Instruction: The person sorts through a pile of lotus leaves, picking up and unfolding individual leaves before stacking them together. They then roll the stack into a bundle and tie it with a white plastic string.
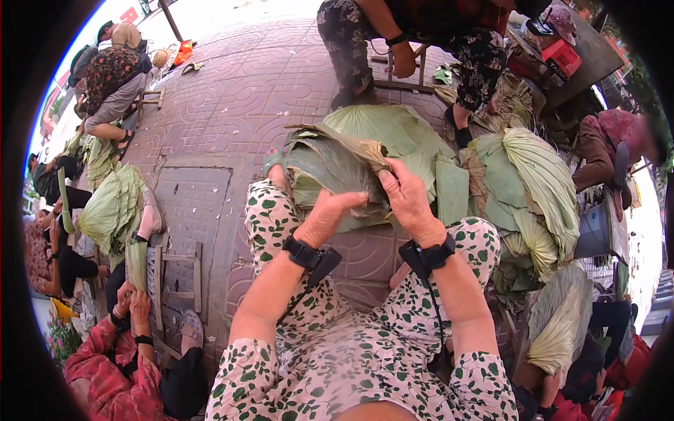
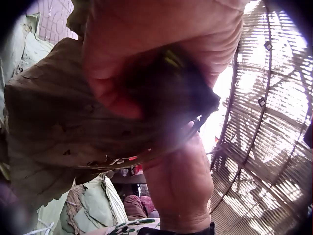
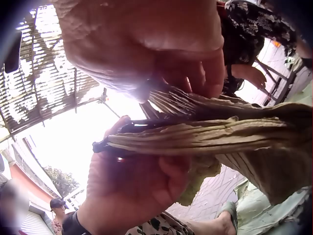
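Dry, folded lotus leaves (image 1: 330, 165), grey-green with brown edges, lie over the lap side of a broad pale green leaf pile. My left hand (image 1: 330, 216) holds their near edge from the left, thumb stretched out and fingers hidden underneath. From the right, my right hand (image 1: 408, 200) grips the brown gathered part, thumb on top. The left wrist view has my left fingers (image 2: 115, 93) curled round the dark leaf end. In the right wrist view, the pleated leaf stems (image 3: 195, 137) run between both hands.
Pale green lotus leaves (image 1: 393, 133) are spread on the paving ahead. A taller leaf stack (image 1: 533, 189) stands at the right. A person in dark floral trousers (image 1: 481, 63) sits opposite. Other people handle leaves at the left, near a wooden stool (image 1: 196, 274).
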The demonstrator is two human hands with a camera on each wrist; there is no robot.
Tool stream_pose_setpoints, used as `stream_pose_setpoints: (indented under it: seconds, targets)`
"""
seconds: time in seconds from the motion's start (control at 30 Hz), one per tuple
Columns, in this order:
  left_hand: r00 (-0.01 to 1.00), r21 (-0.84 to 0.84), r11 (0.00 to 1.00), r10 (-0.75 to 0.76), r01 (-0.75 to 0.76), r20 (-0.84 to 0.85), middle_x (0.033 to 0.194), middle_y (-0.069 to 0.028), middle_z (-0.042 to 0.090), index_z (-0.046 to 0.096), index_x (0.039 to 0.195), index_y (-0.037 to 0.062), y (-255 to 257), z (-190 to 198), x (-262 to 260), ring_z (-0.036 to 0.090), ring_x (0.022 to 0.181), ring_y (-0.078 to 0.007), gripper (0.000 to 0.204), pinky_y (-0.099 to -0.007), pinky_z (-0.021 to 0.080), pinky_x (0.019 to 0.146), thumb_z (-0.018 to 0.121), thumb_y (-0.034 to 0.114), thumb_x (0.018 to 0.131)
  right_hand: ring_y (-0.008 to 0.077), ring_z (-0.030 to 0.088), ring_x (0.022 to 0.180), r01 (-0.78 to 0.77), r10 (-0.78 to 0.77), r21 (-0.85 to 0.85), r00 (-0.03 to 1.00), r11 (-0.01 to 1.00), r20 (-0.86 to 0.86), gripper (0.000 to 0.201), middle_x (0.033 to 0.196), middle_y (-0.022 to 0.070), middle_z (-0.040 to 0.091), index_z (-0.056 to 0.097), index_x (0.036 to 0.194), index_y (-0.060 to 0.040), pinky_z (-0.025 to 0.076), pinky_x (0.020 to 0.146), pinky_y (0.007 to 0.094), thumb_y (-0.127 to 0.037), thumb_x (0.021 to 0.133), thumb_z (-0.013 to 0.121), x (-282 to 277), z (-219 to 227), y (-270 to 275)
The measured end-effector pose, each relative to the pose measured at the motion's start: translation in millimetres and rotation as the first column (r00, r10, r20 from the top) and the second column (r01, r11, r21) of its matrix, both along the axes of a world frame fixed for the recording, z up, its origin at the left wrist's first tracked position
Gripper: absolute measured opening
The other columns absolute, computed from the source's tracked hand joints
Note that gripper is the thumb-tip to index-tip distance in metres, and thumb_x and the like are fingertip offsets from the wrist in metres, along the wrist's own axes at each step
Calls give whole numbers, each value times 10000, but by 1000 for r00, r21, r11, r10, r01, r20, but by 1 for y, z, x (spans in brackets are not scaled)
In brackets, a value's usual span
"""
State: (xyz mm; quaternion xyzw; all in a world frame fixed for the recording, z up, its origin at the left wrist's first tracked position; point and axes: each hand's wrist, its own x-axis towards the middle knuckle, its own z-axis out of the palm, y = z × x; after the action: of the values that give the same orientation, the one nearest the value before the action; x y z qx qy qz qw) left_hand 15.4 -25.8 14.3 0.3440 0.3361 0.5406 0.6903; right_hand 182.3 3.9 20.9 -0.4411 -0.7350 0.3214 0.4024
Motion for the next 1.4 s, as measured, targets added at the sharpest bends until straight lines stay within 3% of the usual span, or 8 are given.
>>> stream_pose_setpoints:
  seconds: [0.07, 0.2, 0.33, 0.4, 0.6, 0.77, 1.03, 1.4]
  targets:
    - [999, -28, 1000, -15, 14, -28, 956, -51, 613, 553, 1053, 7, 1, -4, -2, 582, 873, -141, 315, -270, 452, 806, 610, 27, 744, 285, 557, 801, 74, -91, -107, 983, 991, -163, 340, 862, 174, 578, 508, 1107, 19, 436, 748, 337, -265, 922, 479, 2, 6, 2]
    - [1000, -45, 999, -11, 11, -1, 917, -58, 621, 558, 1025, -4, 2, -8, -5, 597, 823, -150, 304, -266, 468, 764, 592, -9, 723, 176, 517, 773, 294, -292, -28, 928, 955, -232, 353, 842, 118, 568, 512, 1081, 39, 428, 723, 294, -281, 937, 465, 11, 1, 16]
    - [1000, -69, 997, -15, 16, 24, 908, -64, 626, 564, 1007, -13, 2, -8, -4, 602, 800, -149, 306, -267, 476, 743, 577, -29, 702, 134, 505, 781, 339, -340, -75, 852, 938, -397, 330, 870, 85, 579, 518, 1075, 43, 427, 720, 268, -256, 942, 470, 27, 18, 20]
    - [1000, -70, 997, -20, 21, 16, 904, -65, 628, 568, 1001, -12, 2, -7, -3, 602, 799, -148, 305, -267, 476, 746, 575, -30, 697, 113, 516, 816, 408, -332, 163, 873, 898, -358, 301, 916, 73, 594, 520, 1089, 32, 428, 735, 250, -228, 945, 474, 27, 26, 17]
    - [999, -74, 997, -22, 25, 48, 895, -55, 625, 570, 1008, -1, 0, 1, -1, 599, 801, -142, 308, -260, 470, 744, 578, -21, 700, 185, 552, 839, 15, -13, 29, 997, 999, -70, 287, 935, 120, 602, 511, 1117, 12, 433, 761, 276, -208, 935, 486, -4, 16, -5]
    - [999, -52, 999, 4, -2, 37, 908, -36, 616, 571, 1013, 8, 1, -1, -2, 594, 821, -133, 283, -259, 462, 755, 582, 1, 731, 251, 560, 819, 45, -55, -55, 980, 997, -194, 294, 920, 160, 597, 509, 1114, 13, 434, 765, 301, -216, 932, 481, -2, 17, 5]
    - [996, -94, 996, 13, -5, 83, 930, -42, 620, 575, 1021, 7, 2, -5, -6, 593, 845, -137, 285, -270, 464, 763, 581, -5, 736, 351, 551, 944, -86, 71, 154, 993, 984, 99, 291, 1001, 183, 587, 536, 1112, 3, 449, 806, 375, -110, 846, 565, 3, 13, 1]
    - [997, -112, 994, 16, -7, 80, 933, -57, 593, 551, 1026, -25, 3, -3, -7, 573, 842, -155, 302, -278, 456, 767, 585, 14, 728, 347, 552, 940, -65, 40, 201, 991, 977, 125, 291, 1006, 184, 584, 538, 1108, -1, 449, 810, 371, -90, 834, 573, 1, 14, 0]
